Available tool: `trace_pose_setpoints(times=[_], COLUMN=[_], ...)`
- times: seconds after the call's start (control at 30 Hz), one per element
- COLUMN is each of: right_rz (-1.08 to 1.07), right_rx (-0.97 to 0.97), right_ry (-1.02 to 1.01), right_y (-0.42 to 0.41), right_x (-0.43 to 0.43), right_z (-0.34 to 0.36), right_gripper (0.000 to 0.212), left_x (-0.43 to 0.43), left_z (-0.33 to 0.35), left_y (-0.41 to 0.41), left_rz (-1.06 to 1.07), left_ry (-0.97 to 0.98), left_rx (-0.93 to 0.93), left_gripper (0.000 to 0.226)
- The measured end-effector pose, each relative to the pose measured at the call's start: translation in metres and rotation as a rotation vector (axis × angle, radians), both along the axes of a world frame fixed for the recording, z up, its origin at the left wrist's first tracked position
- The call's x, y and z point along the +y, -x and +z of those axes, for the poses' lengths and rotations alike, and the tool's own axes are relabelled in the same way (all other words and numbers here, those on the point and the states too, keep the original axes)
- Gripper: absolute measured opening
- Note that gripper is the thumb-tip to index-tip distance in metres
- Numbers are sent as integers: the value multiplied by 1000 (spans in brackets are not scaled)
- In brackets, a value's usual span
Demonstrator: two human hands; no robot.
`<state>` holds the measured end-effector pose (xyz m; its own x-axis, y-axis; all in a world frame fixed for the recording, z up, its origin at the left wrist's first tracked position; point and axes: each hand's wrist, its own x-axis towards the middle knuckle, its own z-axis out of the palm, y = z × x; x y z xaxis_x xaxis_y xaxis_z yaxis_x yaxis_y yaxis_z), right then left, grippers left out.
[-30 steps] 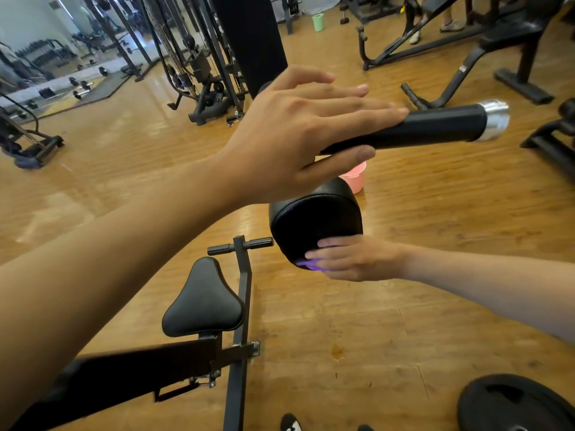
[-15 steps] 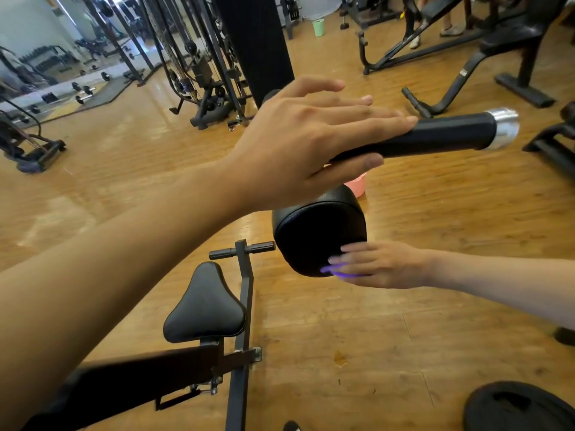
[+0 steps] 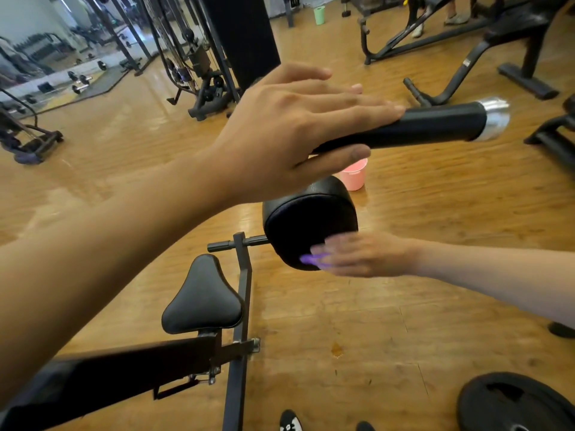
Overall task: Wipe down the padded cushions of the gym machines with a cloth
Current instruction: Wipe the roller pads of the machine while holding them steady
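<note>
Centre frame, just below middle: round black pad [image 3: 308, 222] on a short crossbar of the machine's post [image 3: 242, 306], flat face toward the camera.

Right grip [image 3: 364, 256]: enters from the right edge and is motion-blurred. Fingers look straight and flat, laid against the lower right edge of the pad. Not curled round anything that I can make out.

Cloth [image 3: 311, 259]: purple, only a sliver visible at the fingertips, between the fingers and the pad face. The rest is hidden under the hand.

Left grip [image 3: 289, 132]: arm crosses from lower left to upper centre. Fingers lie straight along the top of a black bar [image 3: 435, 124], and the thumb lies straight along its near, lower side. The grip is open and resting on the bar, not wrapped round it. The bar runs toward the upper right and ends in a chrome cap [image 3: 494, 121].

Other items:
- Black seat [image 3: 202, 297] lower centre-left, just left of the post.
- Pink bucket [image 3: 353, 175] on the wood floor [image 3: 404, 337], behind the pad and below the bar.
- Green bucket [image 3: 319, 14] at the top edge, centre-right.
- Weight plate [image 3: 513, 402] flat on the floor, lower right corner.
- Shoe tip [image 3: 291, 421] at the bottom edge.
</note>
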<state>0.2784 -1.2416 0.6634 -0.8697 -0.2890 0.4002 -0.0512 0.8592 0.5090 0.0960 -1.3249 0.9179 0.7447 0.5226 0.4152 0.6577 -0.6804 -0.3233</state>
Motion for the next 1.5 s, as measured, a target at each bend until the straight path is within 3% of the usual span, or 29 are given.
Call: trace_pose_setpoints(times=[0.1,0.2,0.27,0.3,0.4,0.47,0.6,0.67,0.7,0.83,0.87,1.0,1.07,1.23,1.4,1.5], right_rz=[36,31,-6,-42,-56,-47,-74,-86,-98,-92,-65,-83,-133,-141,-98,-148], right_rx=[-43,280,396,373,37,-37,363,467,447,24,-1,388,483,-51,296,240], right_ry=[22,192,231,194,73,26,246,308,267,24,8,138,175,-78,198,88], right_y=[-10,10,15,13,-21,-38,-14,-2,-2,-29,-31,1,9,-18,12,17], right_x=[-3,-10,-10,-9,1,3,1,-3,-3,0,-1,-10,-10,-15,-24,-19], right_z=[-2,40,43,32,-19,-19,42,50,39,-27,-26,24,22,-51,22,-1], right_gripper=[25,26,29,30,32,32,37,40,41,33,34,34,32,31,39,39], left_x=[0,3,4,4,3,3,4,3,2,-1,-1,-1,-2,-1,3,2], left_z=[-1,-2,-1,-1,2,2,0,-1,0,2,2,0,0,1,-6,-6], left_y=[-2,-5,-6,-7,-8,-8,-7,-7,-7,-4,-4,-5,-5,-4,-4,-4], left_rz=[2,-5,3,2,5,9,-16,-15,-11,13,14,8,11,8,-29,-21], left_ry=[-1,1,2,4,6,-2,2,7,10,14,13,21,25,-4,-39,-40], left_rx=[1,5,12,21,15,23,16,17,20,16,18,31,34,23,0,-7], left_gripper=[42,43,44,44,44,44,44,43,43,45,45,45,46,46,45,46])
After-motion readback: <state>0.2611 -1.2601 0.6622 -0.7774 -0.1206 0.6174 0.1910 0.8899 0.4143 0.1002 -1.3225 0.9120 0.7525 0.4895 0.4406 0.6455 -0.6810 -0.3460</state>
